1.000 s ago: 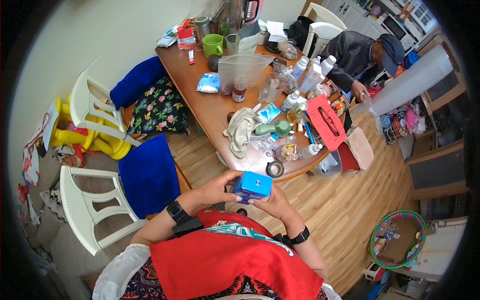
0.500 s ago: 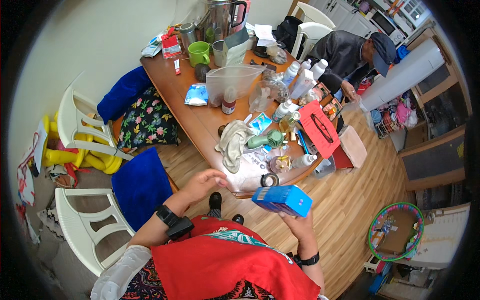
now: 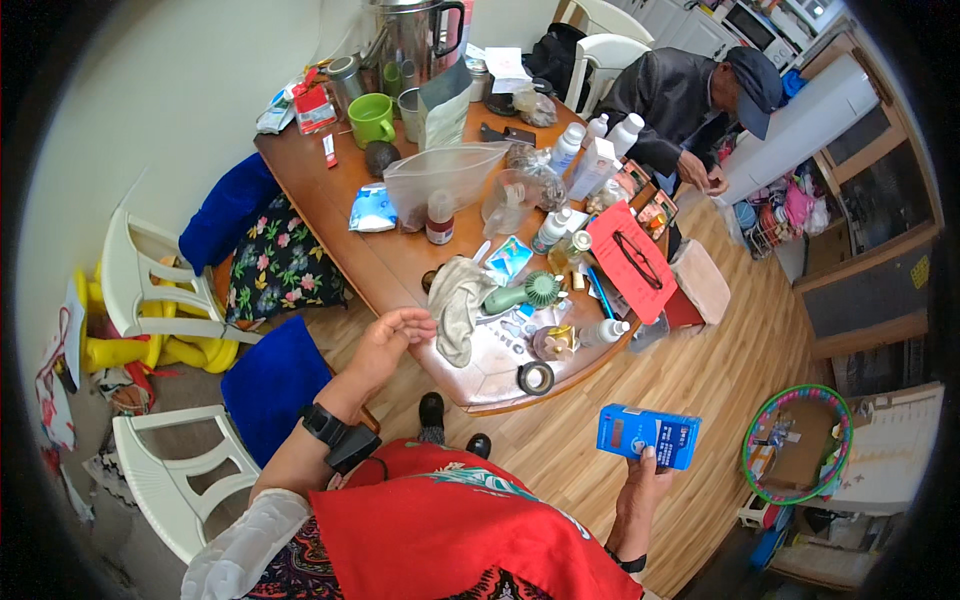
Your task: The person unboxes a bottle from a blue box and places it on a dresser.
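Note:
My right hand [image 3: 648,482] grips a blue box [image 3: 625,430] below the table's front right corner, its thumb on the printed face. My left hand [image 3: 390,340] is raised near the front left edge of the wooden table [image 3: 340,195], fingers loosely curved apart and holding nothing. Just beyond it lies a crumpled beige cloth [image 3: 452,305]. Near that cloth are a green handheld object [image 3: 525,293] with a round ribbed head, a black tape roll [image 3: 535,378], a white bottle [image 3: 604,333] and a red sheet [image 3: 620,280] with glasses [image 3: 640,255] on it.
Bottles, bags, a green mug [image 3: 370,120] and a metal pot [image 3: 415,30] crowd the table. White chairs with blue cushions [image 3: 270,370] stand at left. Another person [image 3: 640,105] in a dark jacket and cap bends at back right. A round green-rimmed hoop [image 3: 752,450] is at lower right.
The blue box has left the two-handed hold and moved right and down in my right hand, its printed face turned up. My left hand has let go and moved left and up.

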`<state>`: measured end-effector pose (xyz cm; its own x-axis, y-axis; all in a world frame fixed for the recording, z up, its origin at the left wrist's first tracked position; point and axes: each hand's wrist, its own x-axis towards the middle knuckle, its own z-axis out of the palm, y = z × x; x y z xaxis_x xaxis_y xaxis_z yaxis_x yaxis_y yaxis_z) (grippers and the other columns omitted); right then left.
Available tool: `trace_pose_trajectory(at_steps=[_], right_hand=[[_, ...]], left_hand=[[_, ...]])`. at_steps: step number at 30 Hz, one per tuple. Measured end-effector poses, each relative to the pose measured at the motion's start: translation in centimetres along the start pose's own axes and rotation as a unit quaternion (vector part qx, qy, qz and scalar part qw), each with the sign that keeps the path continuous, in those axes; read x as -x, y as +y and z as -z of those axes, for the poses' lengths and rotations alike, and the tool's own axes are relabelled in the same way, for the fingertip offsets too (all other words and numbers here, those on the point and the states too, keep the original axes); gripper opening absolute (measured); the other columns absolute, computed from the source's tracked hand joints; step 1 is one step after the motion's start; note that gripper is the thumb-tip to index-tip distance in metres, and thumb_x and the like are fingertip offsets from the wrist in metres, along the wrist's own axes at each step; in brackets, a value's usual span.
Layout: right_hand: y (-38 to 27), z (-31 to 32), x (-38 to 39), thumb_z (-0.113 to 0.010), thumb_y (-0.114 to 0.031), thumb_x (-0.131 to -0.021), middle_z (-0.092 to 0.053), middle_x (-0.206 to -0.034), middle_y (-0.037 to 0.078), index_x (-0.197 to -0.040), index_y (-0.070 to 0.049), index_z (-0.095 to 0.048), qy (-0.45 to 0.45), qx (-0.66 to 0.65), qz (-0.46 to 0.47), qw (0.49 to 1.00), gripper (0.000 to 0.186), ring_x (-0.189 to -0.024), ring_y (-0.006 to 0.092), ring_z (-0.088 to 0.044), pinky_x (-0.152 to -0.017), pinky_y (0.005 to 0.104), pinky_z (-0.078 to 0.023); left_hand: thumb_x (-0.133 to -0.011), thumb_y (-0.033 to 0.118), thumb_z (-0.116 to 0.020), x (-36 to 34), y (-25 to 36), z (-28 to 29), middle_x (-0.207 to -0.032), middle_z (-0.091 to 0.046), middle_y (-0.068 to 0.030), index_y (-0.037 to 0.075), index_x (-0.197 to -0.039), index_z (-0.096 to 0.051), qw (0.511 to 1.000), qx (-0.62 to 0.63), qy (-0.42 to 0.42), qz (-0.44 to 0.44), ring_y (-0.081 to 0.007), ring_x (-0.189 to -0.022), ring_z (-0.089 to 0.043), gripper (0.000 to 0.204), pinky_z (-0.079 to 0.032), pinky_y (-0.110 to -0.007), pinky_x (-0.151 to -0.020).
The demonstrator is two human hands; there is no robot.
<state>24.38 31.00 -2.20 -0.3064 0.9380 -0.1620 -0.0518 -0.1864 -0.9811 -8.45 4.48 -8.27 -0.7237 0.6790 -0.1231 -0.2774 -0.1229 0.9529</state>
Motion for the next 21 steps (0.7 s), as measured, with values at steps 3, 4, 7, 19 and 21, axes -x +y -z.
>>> trace_pose_trajectory(at_steps=[3,4,7,19,21], right_hand=[[0.4,1.1,0.1,-0.064,-0.012,-0.085,-0.053,-0.116,0.009,-0.128,-0.005,-0.041,0.034,0.040,0.004,0.999,0.049,-0.101,0.0197,-0.057,-0.087,0.0374,-0.050],[0.6,1.7,0.2,-0.064,-0.012,-0.085,-0.053,-0.116,0.009,-0.128,-0.005,-0.041,0.039,0.038,0.005,0.999,0.049,-0.101,0.0197,-0.057,-0.087,0.0374,-0.050],[0.3,1.8,0.9,-0.066,-0.014,-0.084,-0.054,-0.116,0.010,-0.127,-0.004,-0.042,0.050,0.037,0.022,0.998,0.051,-0.101,0.0199,-0.057,-0.087,0.0366,-0.050],[0.3,3.3,3.2,-0.065,-0.006,-0.083,-0.051,-0.122,0.012,-0.130,-0.002,-0.039,0.131,0.034,0.013,0.991,0.054,-0.107,0.0210,-0.053,-0.092,0.0351,-0.046],[0.2,3.2,3.3,-0.065,-0.005,-0.083,-0.051,-0.122,0.012,-0.130,-0.002,-0.040,0.132,0.027,0.004,0.991,0.054,-0.107,0.0210,-0.054,-0.092,0.0355,-0.046]], left_hand=[[-0.094,0.001,-0.041,-1.7,1.1,-0.2,-0.113,-0.060,-0.0106,0.001,-0.121,-0.050,0.999,-0.016,-0.034,0.011,-0.0170,-0.103,-0.057,0.029,-0.044,-0.030,-0.091],[-0.095,0.003,-0.041,-2.2,1.6,-0.3,-0.115,-0.059,-0.0104,0.001,-0.122,-0.050,0.998,-0.027,-0.058,0.019,-0.0165,-0.104,-0.057,0.029,-0.044,-0.029,-0.092],[-0.090,-0.003,-0.038,-3.6,3.4,-2.0,-0.119,-0.058,-0.0110,0.000,-0.125,-0.049,0.989,-0.111,-0.098,0.019,-0.0185,-0.111,-0.054,0.037,-0.041,-0.029,-0.096],[-0.081,-0.009,-0.039,-9.3,4.0,-4.9,-0.110,-0.060,-0.0126,0.005,-0.125,-0.050,0.967,-0.182,-0.156,-0.083,-0.0160,-0.108,-0.055,0.048,-0.047,-0.027,-0.086],[-0.082,-0.008,-0.040,-9.7,4.6,-4.9,-0.106,-0.062,-0.0117,0.005,-0.126,-0.050,0.968,-0.193,-0.160,-0.007,-0.0139,-0.104,-0.056,0.046,-0.049,-0.026,-0.081]])
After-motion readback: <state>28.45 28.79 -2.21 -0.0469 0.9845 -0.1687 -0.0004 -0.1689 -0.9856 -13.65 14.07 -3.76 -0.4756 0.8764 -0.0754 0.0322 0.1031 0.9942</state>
